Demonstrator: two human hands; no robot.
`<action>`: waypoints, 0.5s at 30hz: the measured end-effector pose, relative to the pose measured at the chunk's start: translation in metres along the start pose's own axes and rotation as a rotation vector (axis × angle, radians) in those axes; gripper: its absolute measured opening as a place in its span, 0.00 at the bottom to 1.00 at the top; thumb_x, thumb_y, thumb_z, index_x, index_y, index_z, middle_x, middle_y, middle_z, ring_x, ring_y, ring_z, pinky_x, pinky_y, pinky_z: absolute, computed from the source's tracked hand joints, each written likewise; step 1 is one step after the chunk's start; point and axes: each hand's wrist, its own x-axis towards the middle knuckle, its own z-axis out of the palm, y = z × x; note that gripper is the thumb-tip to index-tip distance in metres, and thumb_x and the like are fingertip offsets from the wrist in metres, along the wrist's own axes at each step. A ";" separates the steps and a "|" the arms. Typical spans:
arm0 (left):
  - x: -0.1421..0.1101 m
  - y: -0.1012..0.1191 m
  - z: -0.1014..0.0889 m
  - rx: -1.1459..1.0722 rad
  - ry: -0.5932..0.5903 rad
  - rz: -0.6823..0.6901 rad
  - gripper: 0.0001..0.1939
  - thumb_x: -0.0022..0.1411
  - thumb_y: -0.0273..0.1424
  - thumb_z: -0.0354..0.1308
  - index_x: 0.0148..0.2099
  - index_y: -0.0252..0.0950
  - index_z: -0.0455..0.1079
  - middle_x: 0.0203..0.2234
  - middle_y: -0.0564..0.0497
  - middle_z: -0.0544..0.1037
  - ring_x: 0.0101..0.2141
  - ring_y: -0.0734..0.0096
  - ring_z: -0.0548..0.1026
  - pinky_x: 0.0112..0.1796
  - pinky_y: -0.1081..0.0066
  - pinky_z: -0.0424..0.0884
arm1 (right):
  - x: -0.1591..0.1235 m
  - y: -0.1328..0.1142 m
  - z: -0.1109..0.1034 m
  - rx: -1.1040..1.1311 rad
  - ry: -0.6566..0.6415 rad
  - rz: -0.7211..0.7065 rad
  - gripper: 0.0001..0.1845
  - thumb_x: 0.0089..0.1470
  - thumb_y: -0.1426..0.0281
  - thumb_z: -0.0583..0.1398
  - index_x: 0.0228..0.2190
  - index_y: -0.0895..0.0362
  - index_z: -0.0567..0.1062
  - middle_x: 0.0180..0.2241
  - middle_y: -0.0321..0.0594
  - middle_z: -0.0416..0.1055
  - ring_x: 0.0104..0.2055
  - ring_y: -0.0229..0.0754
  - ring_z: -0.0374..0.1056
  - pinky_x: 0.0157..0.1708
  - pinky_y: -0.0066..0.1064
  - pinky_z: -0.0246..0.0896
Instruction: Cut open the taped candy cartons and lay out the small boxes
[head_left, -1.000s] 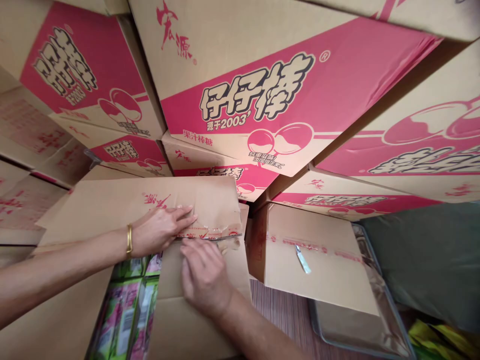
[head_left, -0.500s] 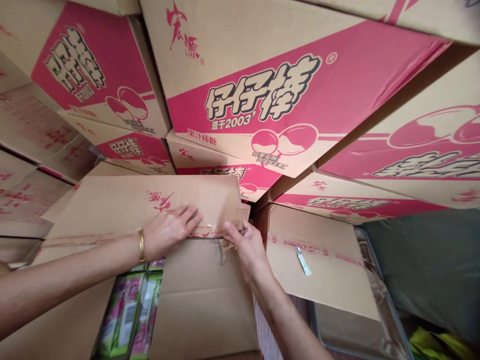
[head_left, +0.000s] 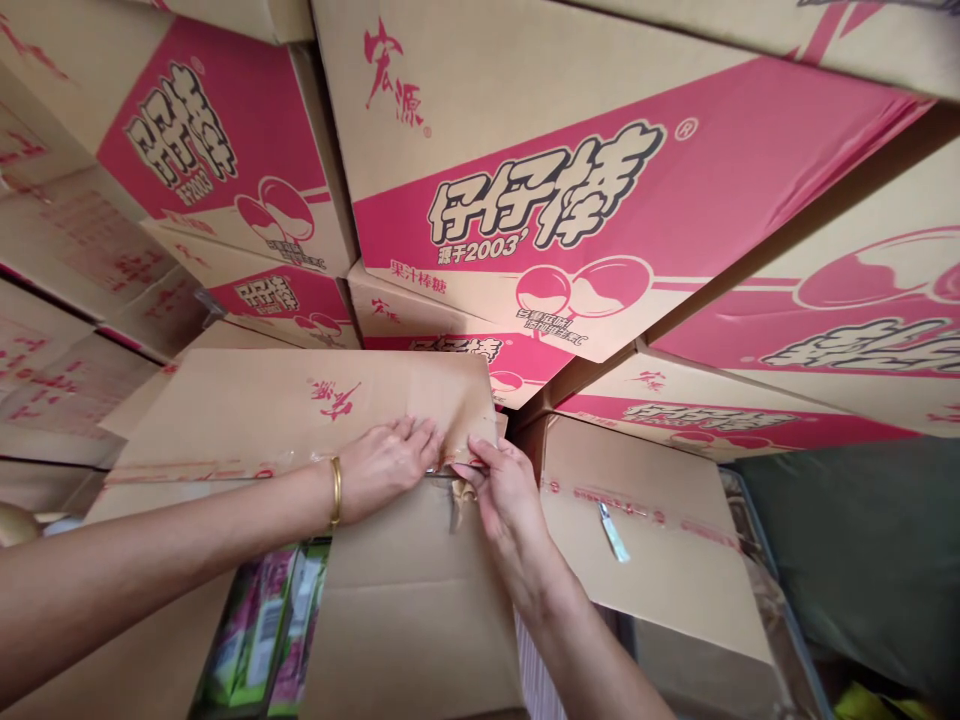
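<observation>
A carton stands with its top partly open. Its rear cardboard flap [head_left: 247, 400] has red print and a strip of packing tape [head_left: 187, 472] along the edge. My left hand [head_left: 390, 465], wearing a gold bangle [head_left: 335, 490], has its fingers curled on that flap's edge; the thumb is mostly hidden. Beside it my right hand [head_left: 514, 490] pinches the flap's right corner, which buckles between the hands. Just below is a torn patch [head_left: 461, 500] on the front flap [head_left: 420, 600]. Green and pink packets [head_left: 262, 630] show inside the carton at the left.
Stacked cartons [head_left: 540, 190] with pink print rise behind and at the left. A carton on the right [head_left: 652, 540] carries a small cutter-like strip [head_left: 613, 532] on its top. Dark green fabric [head_left: 862, 550] lies at the far right.
My left hand has slid right along the flap, closer to my right hand, and its fingers have curled in. The flap's corner now bends more. The whole view has shifted slightly.
</observation>
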 end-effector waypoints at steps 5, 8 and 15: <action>0.001 -0.008 -0.007 -0.087 -0.002 0.037 0.25 0.63 0.19 0.44 0.62 0.27 0.58 0.60 0.35 0.61 0.58 0.54 0.63 0.50 0.59 0.70 | -0.003 -0.004 0.005 0.069 0.014 0.048 0.09 0.40 0.79 0.63 0.27 0.62 0.68 0.22 0.33 0.67 0.23 0.32 0.65 0.22 0.22 0.68; -0.004 -0.022 -0.028 -0.142 0.025 -0.026 0.25 0.62 0.20 0.45 0.61 0.29 0.59 0.57 0.39 0.66 0.53 0.58 0.69 0.48 0.64 0.70 | -0.005 -0.013 0.019 0.113 -0.022 0.046 0.08 0.43 0.78 0.62 0.27 0.61 0.68 0.22 0.32 0.67 0.24 0.32 0.66 0.25 0.23 0.70; -0.013 -0.030 -0.042 -0.220 0.135 -0.060 0.22 0.64 0.26 0.46 0.60 0.33 0.62 0.51 0.41 0.70 0.48 0.60 0.71 0.46 0.65 0.70 | -0.006 -0.022 0.034 0.014 -0.116 -0.098 0.18 0.37 0.73 0.66 0.34 0.63 0.72 0.28 0.36 0.73 0.28 0.34 0.69 0.24 0.21 0.68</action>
